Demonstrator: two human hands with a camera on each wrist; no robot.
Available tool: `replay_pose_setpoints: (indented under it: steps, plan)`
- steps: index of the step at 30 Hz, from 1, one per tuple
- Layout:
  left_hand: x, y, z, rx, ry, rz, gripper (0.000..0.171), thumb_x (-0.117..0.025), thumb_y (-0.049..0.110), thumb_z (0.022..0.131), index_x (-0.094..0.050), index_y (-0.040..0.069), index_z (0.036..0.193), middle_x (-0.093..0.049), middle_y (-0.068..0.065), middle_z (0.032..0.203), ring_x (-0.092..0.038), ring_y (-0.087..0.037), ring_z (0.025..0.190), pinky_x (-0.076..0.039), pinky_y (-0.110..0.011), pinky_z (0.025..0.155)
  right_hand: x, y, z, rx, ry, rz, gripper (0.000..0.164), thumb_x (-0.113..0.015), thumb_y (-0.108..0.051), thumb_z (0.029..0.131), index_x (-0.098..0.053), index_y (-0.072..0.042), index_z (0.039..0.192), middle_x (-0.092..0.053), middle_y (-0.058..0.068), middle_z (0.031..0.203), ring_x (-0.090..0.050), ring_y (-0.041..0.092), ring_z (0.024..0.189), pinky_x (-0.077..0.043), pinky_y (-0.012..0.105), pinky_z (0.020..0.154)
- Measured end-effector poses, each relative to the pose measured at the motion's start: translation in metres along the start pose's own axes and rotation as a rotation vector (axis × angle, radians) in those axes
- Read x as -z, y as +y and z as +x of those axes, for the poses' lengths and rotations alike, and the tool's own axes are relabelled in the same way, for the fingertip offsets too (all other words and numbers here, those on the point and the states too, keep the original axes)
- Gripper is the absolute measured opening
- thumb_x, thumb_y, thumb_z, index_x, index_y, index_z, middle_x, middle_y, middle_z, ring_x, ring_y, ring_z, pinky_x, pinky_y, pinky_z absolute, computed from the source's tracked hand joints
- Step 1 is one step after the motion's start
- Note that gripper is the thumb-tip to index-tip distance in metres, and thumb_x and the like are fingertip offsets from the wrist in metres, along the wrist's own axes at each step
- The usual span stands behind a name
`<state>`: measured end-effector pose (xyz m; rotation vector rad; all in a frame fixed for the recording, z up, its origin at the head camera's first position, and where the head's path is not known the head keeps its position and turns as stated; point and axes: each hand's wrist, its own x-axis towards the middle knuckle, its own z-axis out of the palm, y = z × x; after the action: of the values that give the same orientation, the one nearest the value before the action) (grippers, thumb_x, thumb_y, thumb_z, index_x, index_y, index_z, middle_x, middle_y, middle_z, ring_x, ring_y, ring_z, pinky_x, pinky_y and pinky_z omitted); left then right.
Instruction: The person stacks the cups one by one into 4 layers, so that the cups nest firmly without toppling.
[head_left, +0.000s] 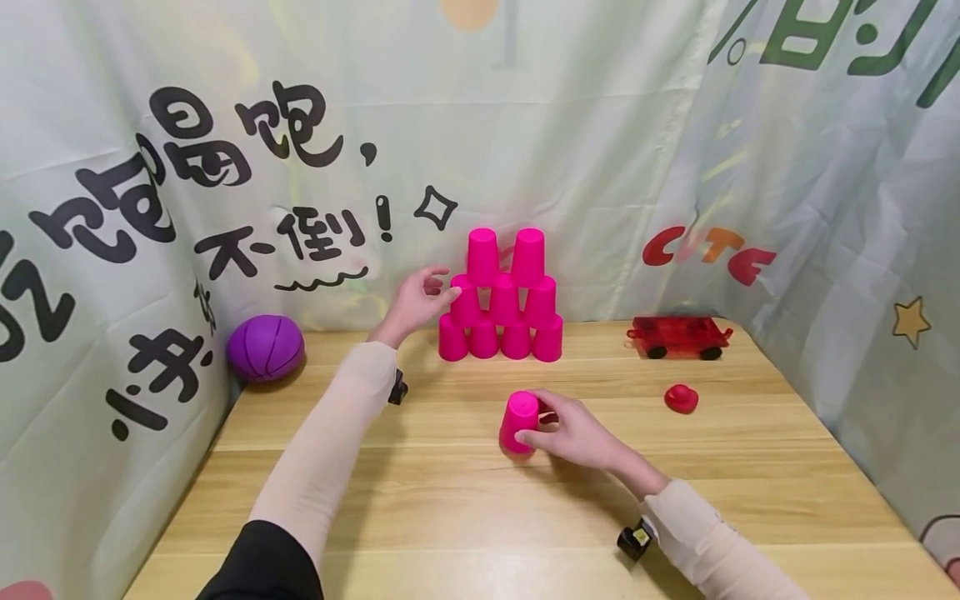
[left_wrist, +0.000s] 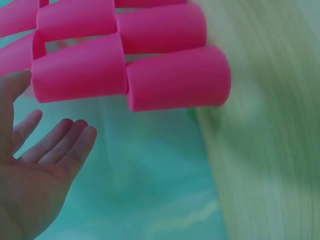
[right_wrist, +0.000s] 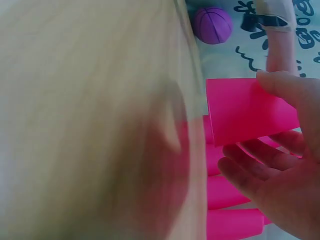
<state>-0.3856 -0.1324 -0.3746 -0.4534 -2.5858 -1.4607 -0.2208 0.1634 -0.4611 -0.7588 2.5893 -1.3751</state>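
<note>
Upside-down pink cups stand in a tiered pyramid at the back of the table: several in the bottom row, three in the middle, and two on top (head_left: 482, 257). My left hand (head_left: 420, 302) is beside the pyramid's left side, fingers spread. In the left wrist view its thumb tip comes right up to the left cup of the middle row (left_wrist: 80, 70). In front of the pyramid, my right hand (head_left: 577, 433) holds a single upside-down pink cup (head_left: 519, 423) between thumb and fingers. The right wrist view shows the thumb on one side of this cup (right_wrist: 250, 107) and fingers along the other.
A purple ball (head_left: 266, 348) sits at the table's back left corner. Toward the back right are a translucent red toy cart (head_left: 678, 336) and a small red hat-shaped piece (head_left: 681, 398). Printed cloth (head_left: 585, 150) hangs behind and along both sides of the wooden table (head_left: 435, 517).
</note>
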Motion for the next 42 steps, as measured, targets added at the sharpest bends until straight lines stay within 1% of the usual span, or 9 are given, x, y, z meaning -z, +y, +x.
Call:
replay_pose_setpoints:
  steps: [6,12,15,19,23,27,33,39,42]
  plan:
    - [-0.01,-0.003,-0.002,0.011,0.012,-0.013,0.05,-0.069,0.032,0.103,-0.06,0.008,0.146,-0.07,-0.022,0.133,-0.068,-0.038,0.12,-0.057,-0.05,0.105,0.013,-0.011,0.005,0.014,0.046,-0.042,0.06,-0.083,-0.03,0.092,-0.06,-0.008,0.143,-0.072,0.005,0.126,-0.069,0.027,0.114,-0.058,0.054,0.101]
    - [-0.015,-0.001,-0.001,-0.008,0.032,-0.007,0.047,-0.068,0.032,0.104,-0.062,0.009,0.145,-0.072,-0.021,0.131,-0.07,-0.037,0.118,-0.058,-0.048,0.103,0.034,-0.023,0.013,0.036,0.114,-0.049,0.059,-0.084,-0.028,0.091,-0.06,-0.01,0.142,-0.073,0.006,0.123,-0.07,0.027,0.112,-0.058,0.057,0.101]
    - [-0.014,-0.001,0.0,-0.003,0.027,-0.011,0.045,-0.068,0.032,0.104,-0.063,0.011,0.144,-0.073,-0.02,0.127,-0.071,-0.034,0.114,-0.06,-0.047,0.097,0.049,-0.031,0.019,0.048,0.169,-0.057,0.058,-0.084,-0.025,0.091,-0.061,-0.009,0.142,-0.074,0.009,0.124,-0.07,0.029,0.112,-0.058,0.055,0.101]
    - [-0.014,-0.002,0.001,0.024,0.021,-0.021,0.042,-0.068,0.033,0.104,-0.065,0.017,0.142,-0.074,-0.017,0.12,-0.07,-0.03,0.104,-0.061,-0.039,0.085,0.072,-0.048,0.031,0.055,0.229,-0.034,0.061,-0.084,-0.023,0.091,-0.059,-0.008,0.145,-0.071,0.012,0.131,-0.071,0.032,0.115,-0.06,0.053,0.098]
    - [-0.014,-0.002,0.001,0.045,0.022,-0.033,0.039,-0.068,0.033,0.103,-0.066,0.02,0.14,-0.074,-0.016,0.115,-0.069,-0.027,0.101,-0.059,-0.034,0.076,0.098,-0.069,0.045,0.034,0.251,0.004,0.064,-0.083,-0.028,0.093,-0.056,-0.013,0.149,-0.067,0.009,0.136,-0.071,0.031,0.116,-0.062,0.047,0.095]
    - [-0.016,-0.002,0.0,0.055,0.023,-0.05,0.038,-0.069,0.033,0.103,-0.067,0.021,0.138,-0.074,-0.016,0.113,-0.069,-0.027,0.102,-0.059,-0.033,0.074,0.117,-0.085,0.06,0.03,0.263,0.015,0.062,-0.08,-0.031,0.095,-0.055,-0.015,0.149,-0.067,0.009,0.135,-0.07,0.031,0.116,-0.062,0.041,0.095]
    - [-0.016,-0.003,0.0,0.045,0.032,-0.079,0.04,-0.07,0.031,0.102,-0.066,0.016,0.139,-0.075,-0.02,0.116,-0.072,-0.031,0.103,-0.058,-0.032,0.076,0.129,-0.101,0.093,0.052,0.295,0.006,0.057,-0.079,-0.032,0.095,-0.059,-0.015,0.145,-0.07,0.01,0.128,-0.07,0.029,0.111,-0.058,0.036,0.092]
    - [-0.016,-0.002,-0.001,0.047,0.032,-0.094,0.04,-0.07,0.031,0.102,-0.067,0.014,0.138,-0.075,-0.022,0.115,-0.073,-0.038,0.103,-0.057,-0.03,0.072,0.134,-0.115,0.119,0.045,0.316,0.005,0.055,-0.078,-0.036,0.095,-0.059,-0.016,0.143,-0.069,0.009,0.127,-0.067,0.029,0.112,-0.056,0.041,0.093]
    - [-0.016,-0.002,0.0,0.046,0.033,-0.097,0.039,-0.07,0.031,0.102,-0.067,0.015,0.137,-0.075,-0.021,0.113,-0.073,-0.04,0.102,-0.057,-0.03,0.07,0.136,-0.122,0.129,0.022,0.337,-0.006,0.059,-0.077,-0.037,0.095,-0.056,-0.015,0.145,-0.067,0.01,0.129,-0.065,0.028,0.114,-0.056,0.044,0.095]
